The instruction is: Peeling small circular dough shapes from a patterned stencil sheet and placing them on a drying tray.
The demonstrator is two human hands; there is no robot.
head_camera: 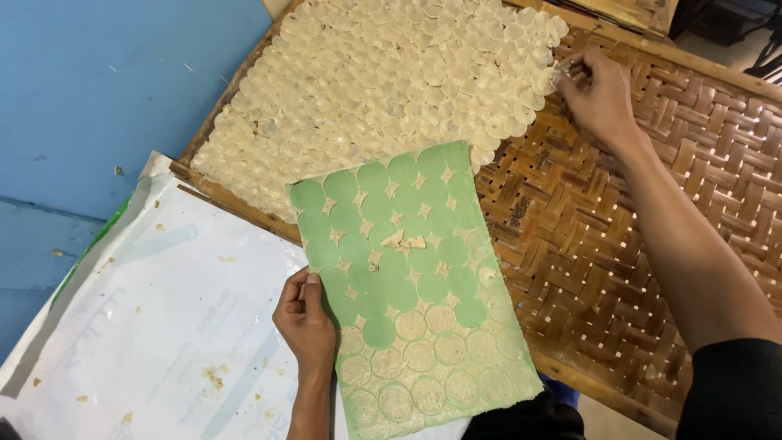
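Head view: left hand (305, 319) pinches the green sheet (407, 285) at its nine o'clock edge; right hand (595, 94) pinches a pale disc (560, 75) at two o'clock on the woven tray (652, 204). Best laid overlapping its neighbours, sheet kept steady.
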